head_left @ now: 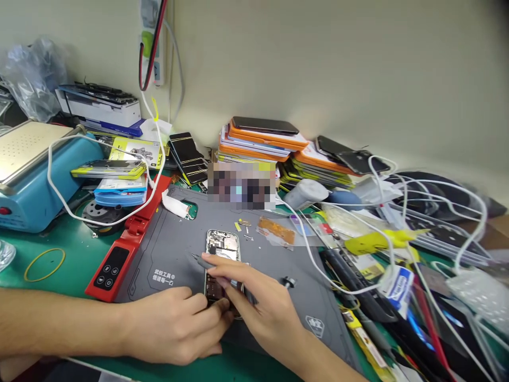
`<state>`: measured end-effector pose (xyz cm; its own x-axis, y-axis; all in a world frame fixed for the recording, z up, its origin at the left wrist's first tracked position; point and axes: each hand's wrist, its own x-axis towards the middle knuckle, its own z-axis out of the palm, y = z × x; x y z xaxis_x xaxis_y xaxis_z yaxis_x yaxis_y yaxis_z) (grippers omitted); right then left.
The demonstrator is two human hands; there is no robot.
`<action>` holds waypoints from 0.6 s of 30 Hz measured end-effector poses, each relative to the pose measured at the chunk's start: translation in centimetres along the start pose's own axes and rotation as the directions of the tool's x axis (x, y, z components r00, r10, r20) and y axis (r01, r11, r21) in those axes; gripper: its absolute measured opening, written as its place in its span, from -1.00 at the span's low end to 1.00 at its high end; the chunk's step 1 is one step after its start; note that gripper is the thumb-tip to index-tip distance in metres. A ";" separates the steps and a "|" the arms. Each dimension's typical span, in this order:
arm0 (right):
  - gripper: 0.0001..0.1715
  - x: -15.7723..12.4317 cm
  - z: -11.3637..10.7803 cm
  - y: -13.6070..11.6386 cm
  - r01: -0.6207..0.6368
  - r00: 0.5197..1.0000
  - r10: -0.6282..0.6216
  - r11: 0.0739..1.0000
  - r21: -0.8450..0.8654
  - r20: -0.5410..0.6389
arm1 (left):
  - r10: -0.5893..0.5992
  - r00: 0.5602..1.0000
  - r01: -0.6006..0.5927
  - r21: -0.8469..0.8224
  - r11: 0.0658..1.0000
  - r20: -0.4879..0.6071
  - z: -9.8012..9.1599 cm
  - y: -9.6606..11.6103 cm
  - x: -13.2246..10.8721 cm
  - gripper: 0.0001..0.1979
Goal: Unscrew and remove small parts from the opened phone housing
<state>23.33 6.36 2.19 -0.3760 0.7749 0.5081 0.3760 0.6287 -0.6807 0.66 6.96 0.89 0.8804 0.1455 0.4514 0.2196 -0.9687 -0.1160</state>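
Note:
An opened phone (223, 242) lies on a dark grey mat (159, 249), its inner parts showing at the top. My left hand (178, 323) is closed at the phone's lower left, its fingertips on the lower part; whatever they pinch is hidden. Across the phone's middle from the right reaches my right hand (262, 297), its fingers wrapped round a thin grey pointed tool (199, 260). The tool's tip points up and left, beyond the phone's left edge. Both hands cover much of the phone's lower half.
Left of the mat stand a red hinged device (113, 265) and a blue machine (59, 180). Stacked phone parts (258, 140) rise behind. Small pieces and an orange strip (276, 231) lie above the phone. White cables (314, 260) and tools clutter the right.

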 end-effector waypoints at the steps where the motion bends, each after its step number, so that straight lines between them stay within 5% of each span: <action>1: -0.60 -0.2 -0.3 -0.1 -0.037 0.999 0.038 0.999 0.030 -0.033 | -0.008 1.000 0.008 -0.011 1.000 0.005 0.0 0.0 0.0 -0.64; 7: -0.62 -1.9 -2.0 0.1 -0.189 0.916 0.307 0.898 0.397 -0.257 | -0.012 0.999 0.014 -0.033 0.999 0.050 -0.3 -0.3 0.4 -0.67; 11: -0.62 -2.5 -2.2 0.6 -0.245 0.855 0.437 0.815 0.526 -0.280 | -0.026 0.997 0.031 -0.062 0.998 0.073 -0.5 -0.5 0.7 -0.71; 18: -0.47 -3.3 -2.1 -0.1 -0.301 0.894 0.419 0.825 0.478 -0.160 | -0.029 0.994 0.038 -0.078 0.996 0.107 -0.8 -0.7 0.9 -0.68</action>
<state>26.26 3.91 1.69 -0.0428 0.9664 0.2534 0.0190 0.2544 -0.9669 0.99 7.63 2.04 0.9135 0.1946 0.3574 0.2195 -0.9752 -0.0299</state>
